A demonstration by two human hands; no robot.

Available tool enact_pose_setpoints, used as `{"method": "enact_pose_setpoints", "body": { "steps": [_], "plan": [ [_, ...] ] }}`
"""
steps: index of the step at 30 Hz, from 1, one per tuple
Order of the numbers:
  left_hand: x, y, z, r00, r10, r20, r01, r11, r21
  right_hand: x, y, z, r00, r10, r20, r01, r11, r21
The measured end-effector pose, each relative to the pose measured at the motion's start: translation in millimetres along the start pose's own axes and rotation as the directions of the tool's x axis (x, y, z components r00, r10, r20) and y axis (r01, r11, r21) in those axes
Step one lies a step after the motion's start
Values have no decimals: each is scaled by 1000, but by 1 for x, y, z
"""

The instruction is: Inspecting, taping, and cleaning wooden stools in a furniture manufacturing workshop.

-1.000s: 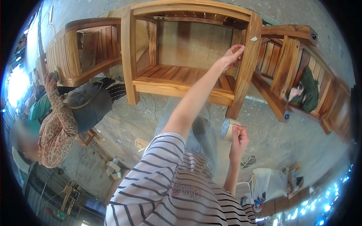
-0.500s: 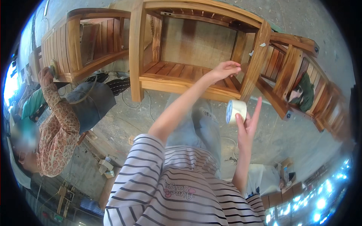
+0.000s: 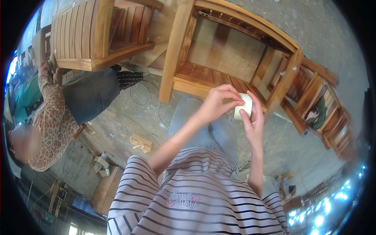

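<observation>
pale, off-white tape roll (image 3: 246, 100) sits between the person's two hands, held out ahead of the striped shirt (image 3: 219, 176) and, in this view, close to the lower front rail of an open wooden frame (image 3: 172, 58). the right hand (image 3: 255, 117) grasps the roll from its outer side, thumb on the near part of the band and a finger reaching along the far side. the left hand (image 3: 218, 102) is bent in over it, thumb and fingertips drawn together at the tape's surface; whether a loose end is pinched between them i cannot tell.

the step in hand looks like finding or lifting the tape's end, with the right hand steadying and the left doing the fine work. the next move, as i judge it, calls for a firm pinch on that edge and an even pull away, while the right hand lets the roll turn without slipping. a strip peeled askew could split or fold onto itself.

a small white scrap (image 3: 282, 73) clings to the frame's right post (image 3: 290, 80). off to the left, a co-worker in a patterned shirt (image 3: 55, 125) has a hand against a slatted wooden piece (image 3: 72, 33).
</observation>
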State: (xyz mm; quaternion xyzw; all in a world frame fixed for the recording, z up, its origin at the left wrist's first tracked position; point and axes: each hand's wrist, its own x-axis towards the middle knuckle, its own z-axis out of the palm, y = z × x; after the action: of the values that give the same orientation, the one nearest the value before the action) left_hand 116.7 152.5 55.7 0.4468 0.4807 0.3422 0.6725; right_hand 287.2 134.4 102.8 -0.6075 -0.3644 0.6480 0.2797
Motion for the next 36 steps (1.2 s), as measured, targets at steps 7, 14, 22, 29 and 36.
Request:
{"method": "enact_pose_setpoints", "body": {
  "steps": [7, 14, 22, 29, 36],
  "plan": [
    [-36, 0, -28, 967, 79, -244, -52, 992, 113, 17, 19, 45, 996, -87, 22, 90, 988, -129],
    [-45, -5, -62, 874, 3, -485, 70, 989, 131, 34, 23, 88, 1000, 8, -11, -11, 949, -315],
    [-41, -10, -88, 852, -95, -514, 108, 994, -4, 48, 2, 122, 997, -77, 5, 73, 913, -402],
    [-27, -5, -99, 811, -73, -580, 48, 997, -57, 57, -12, 144, 987, -134, -85, 92, 920, -380],
    [28, -17, -200, 640, -10, -768, 87, 994, 59, 26, 30, 121, 990, 84, -115, -109, 964, -242]
  ]
}}
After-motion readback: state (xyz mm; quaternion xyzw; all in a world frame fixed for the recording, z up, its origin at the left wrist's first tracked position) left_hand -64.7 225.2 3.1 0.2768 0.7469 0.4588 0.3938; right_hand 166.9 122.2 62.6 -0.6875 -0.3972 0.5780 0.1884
